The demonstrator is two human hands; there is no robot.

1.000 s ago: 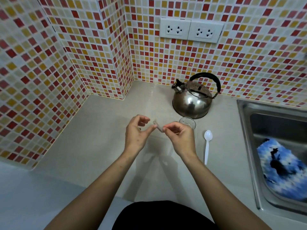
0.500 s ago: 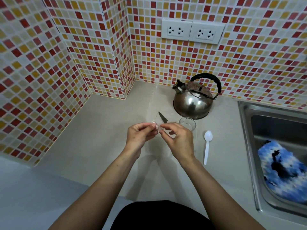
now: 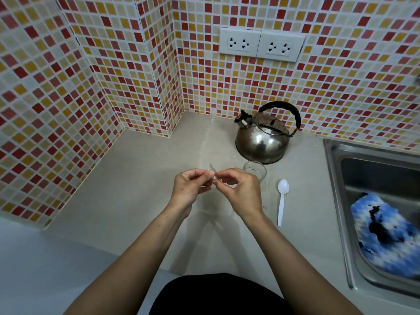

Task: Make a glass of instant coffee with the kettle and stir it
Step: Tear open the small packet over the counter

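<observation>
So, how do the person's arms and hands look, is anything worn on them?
Both forearms are bare as far as the frame shows: no sleeves are visible. The left hand and the right hand wear no gloves, and I see no watch, bracelet or ring. A dark garment shows at the bottom edge, on the body.

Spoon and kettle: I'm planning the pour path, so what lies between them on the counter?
In the head view only bare counter lies between spoon and kettle; the glass stands just left of that line.
</observation>
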